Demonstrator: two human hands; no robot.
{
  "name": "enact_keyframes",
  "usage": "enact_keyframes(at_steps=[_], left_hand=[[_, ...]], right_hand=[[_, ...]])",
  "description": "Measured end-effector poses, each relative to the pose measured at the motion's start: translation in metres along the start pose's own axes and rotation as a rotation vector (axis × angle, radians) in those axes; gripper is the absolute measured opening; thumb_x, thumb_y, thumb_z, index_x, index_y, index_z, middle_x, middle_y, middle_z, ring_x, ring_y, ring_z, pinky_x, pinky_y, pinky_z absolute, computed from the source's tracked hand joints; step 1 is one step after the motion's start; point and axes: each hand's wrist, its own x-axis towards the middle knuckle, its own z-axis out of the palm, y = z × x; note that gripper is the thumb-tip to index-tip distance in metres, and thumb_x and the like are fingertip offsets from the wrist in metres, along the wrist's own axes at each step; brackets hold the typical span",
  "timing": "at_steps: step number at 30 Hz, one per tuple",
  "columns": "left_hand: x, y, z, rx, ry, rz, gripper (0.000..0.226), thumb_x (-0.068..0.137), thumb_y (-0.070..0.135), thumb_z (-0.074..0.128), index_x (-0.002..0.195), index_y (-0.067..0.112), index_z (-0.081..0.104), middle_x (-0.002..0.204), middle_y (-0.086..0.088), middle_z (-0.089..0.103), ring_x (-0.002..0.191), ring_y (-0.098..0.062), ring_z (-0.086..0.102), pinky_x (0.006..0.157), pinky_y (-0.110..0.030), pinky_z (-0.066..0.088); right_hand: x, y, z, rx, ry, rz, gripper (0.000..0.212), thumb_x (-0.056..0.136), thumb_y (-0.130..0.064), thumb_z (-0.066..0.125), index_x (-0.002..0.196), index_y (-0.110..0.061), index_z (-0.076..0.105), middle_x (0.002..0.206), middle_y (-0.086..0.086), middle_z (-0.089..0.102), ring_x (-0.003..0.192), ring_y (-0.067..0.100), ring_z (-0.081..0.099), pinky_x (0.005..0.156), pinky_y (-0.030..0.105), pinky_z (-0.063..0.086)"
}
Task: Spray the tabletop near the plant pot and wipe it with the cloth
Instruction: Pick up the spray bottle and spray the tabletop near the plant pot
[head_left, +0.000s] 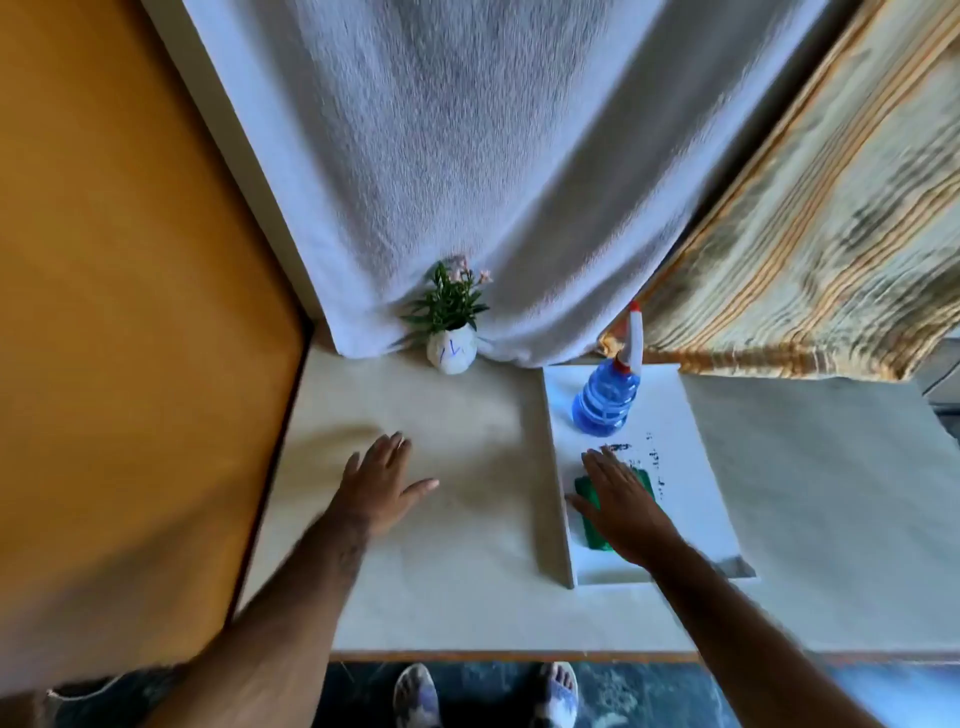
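A small white plant pot (451, 352) with green leaves and pink flowers stands at the back of the cream tabletop (447, 545). A blue spray bottle (605, 400) with a white and red nozzle stands upright on a white board (675, 519) to the right. A folded green cloth (589, 512) lies on that board, partly hidden under my right hand (621, 501), which rests flat on it with fingers spread. My left hand (382, 483) hovers flat and open over the bare tabletop, in front of the pot.
A white curtain (467, 156) hangs behind the pot, a striped yellow curtain (810, 234) at the right. An orange wall (119, 312) bounds the table's left side. Dark marks (652, 457) dot the board. The table's front edge (519, 654) lies above my feet.
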Motion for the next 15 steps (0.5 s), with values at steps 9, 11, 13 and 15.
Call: enact_keyframes(at_steps=[9,11,13,15], left_hand=[[0.0,-0.019,0.062,0.049,0.176,0.014,0.104,0.095,0.079,0.018,0.15,-0.002,0.053,0.16,-0.022,0.05,0.144,-0.043,0.053,0.112,-0.072,0.042],[0.001,-0.021,0.069,0.072,0.197,0.014,0.103,0.098,0.077,0.007,0.152,0.001,0.051,0.162,-0.019,0.049,0.147,-0.04,0.049,0.115,-0.072,0.039],[0.002,-0.023,0.076,0.072,0.203,0.011,0.099,0.1,0.075,0.007,0.155,0.003,0.047,0.165,-0.017,0.046,0.15,-0.037,0.046,0.118,-0.071,0.036],[0.004,-0.026,0.081,0.061,0.213,0.008,0.097,0.1,0.074,0.008,0.158,0.005,0.044,0.167,-0.015,0.042,0.153,-0.035,0.043,0.119,-0.071,0.035]], right_hand=[[-0.014,0.012,0.041,-0.066,0.173,-0.05,0.1,0.097,-0.077,0.011,0.157,0.0,0.034,0.166,0.012,0.029,0.157,0.029,0.016,0.128,0.049,0.018],[-0.015,0.011,0.042,0.011,0.193,-0.043,0.096,0.098,-0.075,0.019,0.157,-0.001,0.033,0.167,0.012,0.029,0.157,0.029,0.015,0.128,0.05,0.019],[-0.011,0.008,0.036,0.152,0.222,0.001,0.089,0.099,-0.067,0.038,0.157,-0.001,0.034,0.167,0.015,0.029,0.157,0.03,0.015,0.128,0.047,0.018],[0.001,0.004,0.019,0.335,0.354,0.089,0.084,0.094,-0.058,0.055,0.152,0.0,0.039,0.161,0.02,0.038,0.154,0.031,0.024,0.125,0.04,0.021]])
